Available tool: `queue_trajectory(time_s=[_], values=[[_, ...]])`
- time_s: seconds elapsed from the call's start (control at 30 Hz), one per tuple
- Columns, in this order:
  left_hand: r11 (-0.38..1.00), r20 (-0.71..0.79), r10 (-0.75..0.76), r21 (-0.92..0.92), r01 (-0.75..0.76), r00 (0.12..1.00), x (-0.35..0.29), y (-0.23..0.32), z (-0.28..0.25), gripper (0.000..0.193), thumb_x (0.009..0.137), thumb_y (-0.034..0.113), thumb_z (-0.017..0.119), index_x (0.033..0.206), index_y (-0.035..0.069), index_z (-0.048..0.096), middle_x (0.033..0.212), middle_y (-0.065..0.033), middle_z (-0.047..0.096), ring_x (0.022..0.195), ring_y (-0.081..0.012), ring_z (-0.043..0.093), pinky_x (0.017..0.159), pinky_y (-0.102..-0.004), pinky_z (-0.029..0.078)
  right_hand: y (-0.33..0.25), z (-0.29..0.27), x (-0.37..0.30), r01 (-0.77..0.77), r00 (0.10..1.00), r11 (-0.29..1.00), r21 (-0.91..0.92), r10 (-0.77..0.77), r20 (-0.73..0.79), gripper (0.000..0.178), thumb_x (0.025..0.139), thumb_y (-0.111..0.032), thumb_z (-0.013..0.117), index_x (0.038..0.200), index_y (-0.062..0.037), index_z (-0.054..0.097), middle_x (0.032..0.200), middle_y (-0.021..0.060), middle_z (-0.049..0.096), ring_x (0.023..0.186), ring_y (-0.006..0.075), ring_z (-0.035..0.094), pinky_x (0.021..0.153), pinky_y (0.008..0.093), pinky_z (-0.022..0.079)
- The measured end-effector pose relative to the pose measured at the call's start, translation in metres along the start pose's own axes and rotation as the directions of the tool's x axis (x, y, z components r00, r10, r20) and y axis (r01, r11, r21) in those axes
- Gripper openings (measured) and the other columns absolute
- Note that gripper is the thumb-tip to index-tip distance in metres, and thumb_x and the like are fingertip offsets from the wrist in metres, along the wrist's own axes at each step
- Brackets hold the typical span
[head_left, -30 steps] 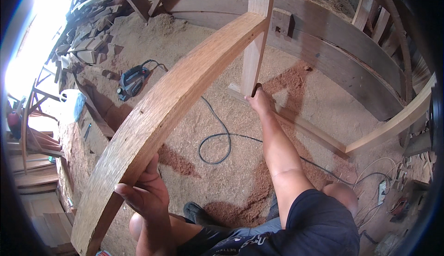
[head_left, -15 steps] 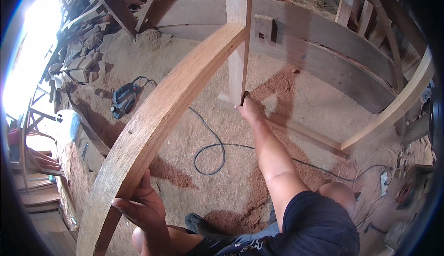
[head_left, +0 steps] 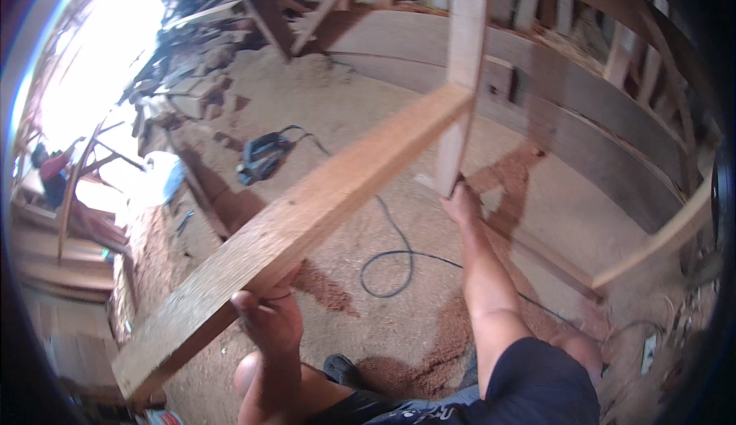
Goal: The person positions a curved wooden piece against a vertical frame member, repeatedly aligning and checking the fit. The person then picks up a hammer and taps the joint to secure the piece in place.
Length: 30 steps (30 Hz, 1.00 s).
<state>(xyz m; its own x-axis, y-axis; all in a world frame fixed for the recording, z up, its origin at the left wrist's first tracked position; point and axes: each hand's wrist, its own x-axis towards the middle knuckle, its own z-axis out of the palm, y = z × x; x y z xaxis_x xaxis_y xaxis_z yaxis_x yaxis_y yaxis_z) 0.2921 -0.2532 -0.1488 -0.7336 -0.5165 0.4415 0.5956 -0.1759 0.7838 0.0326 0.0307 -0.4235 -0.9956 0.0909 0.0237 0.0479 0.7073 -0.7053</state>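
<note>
A thick wooden beam [head_left: 295,225] slants from the lower left up to an upright post [head_left: 466,34], where the two meet. My left hand [head_left: 272,317] grips the beam from below near its lower end, thumb on the near side and fingers partly hidden behind it. My right hand [head_left: 462,202] is closed round the bottom end of the post. Beyond that hand a long rail [head_left: 537,252] runs low to the right and meets a curved wooden piece [head_left: 652,233].
A power tool [head_left: 262,156] lies on the sawdust floor, its dark cord [head_left: 410,271] looped between my arms. Wide planks [head_left: 583,141] stand along the back. Scrap wood [head_left: 188,91] is heaped at the far left, where a person [head_left: 54,176] is near the bright opening.
The whole scene has shifted right and down in the view as my head turned left. The beam's lower end now shows. Both hands keep their holds.
</note>
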Motion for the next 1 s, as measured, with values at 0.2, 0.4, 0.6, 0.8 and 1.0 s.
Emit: queue_trajectory(time_s=[0.2,0.4,0.6,0.8,1.0], values=[[0.995,-0.167,-0.072,0.049,0.082,0.983,0.005,0.012,-0.013,0.065,0.102,0.041,0.06,0.144,-0.004,0.039,0.136,-0.0177,0.055,0.123,-0.0325,0.06,0.097,-0.0506,0.058,-0.014,0.034,-0.017,0.313,0.778,0.936,0.162,-0.155,-0.609,0.076,0.087,-0.029,0.07,0.147,0.0033,0.037,0.145,0.0291,0.043,0.136,0.0439,0.042,0.113,0.0547,0.034],[0.961,-0.344,-0.165,0.154,0.228,0.924,0.02,0.022,0.006,0.053,0.101,0.03,0.066,0.131,-0.008,0.044,0.119,-0.0171,0.06,0.106,-0.0283,0.068,0.077,-0.0407,0.067,-0.117,0.005,-0.039,0.677,0.63,0.732,0.073,-0.527,-0.57,0.076,0.084,-0.028,0.075,0.148,-0.0076,0.04,0.15,0.0243,0.041,0.143,0.042,0.037,0.118,0.0542,0.03],[0.909,-0.378,0.057,0.403,0.109,0.924,0.022,0.016,-0.016,0.051,0.095,0.033,0.075,0.126,-0.002,0.052,0.112,-0.0099,0.062,0.098,-0.017,0.062,0.085,-0.0312,0.054,-0.111,0.035,-0.038,0.596,0.802,0.758,0.267,-0.546,-0.24,0.064,0.07,-0.005,0.083,0.129,-0.0093,0.059,0.13,0.0138,0.064,0.124,0.0337,0.06,0.105,0.043,0.05],[0.868,-0.365,0.067,0.481,0.126,0.929,0.025,0.016,-0.035,0.044,0.095,0.033,0.076,0.117,-0.001,0.059,0.11,-0.0067,0.062,0.099,-0.0156,0.058,0.092,-0.0335,0.046,-0.077,0.079,-0.069,0.437,0.856,0.804,0.404,-0.51,0.09,0.07,0.068,-0.001,0.085,0.134,-0.0084,0.061,0.121,0.017,0.07,0.101,0.0304,0.07,0.09,0.0394,0.057],[0.934,-0.293,0.05,0.352,0.059,0.955,0.033,0.007,-0.025,0.048,0.101,0.029,0.066,0.132,0.0,0.046,0.116,-0.0134,0.061,0.109,-0.0232,0.063,0.096,-0.0375,0.051,-0.083,0.107,-0.1,0.42,0.793,0.831,0.365,-0.532,0.298,0.058,0.072,0.0,0.084,0.127,-0.009,0.067,0.1,0.0191,0.075,0.091,0.026,0.073,0.082,0.0379,0.058]])
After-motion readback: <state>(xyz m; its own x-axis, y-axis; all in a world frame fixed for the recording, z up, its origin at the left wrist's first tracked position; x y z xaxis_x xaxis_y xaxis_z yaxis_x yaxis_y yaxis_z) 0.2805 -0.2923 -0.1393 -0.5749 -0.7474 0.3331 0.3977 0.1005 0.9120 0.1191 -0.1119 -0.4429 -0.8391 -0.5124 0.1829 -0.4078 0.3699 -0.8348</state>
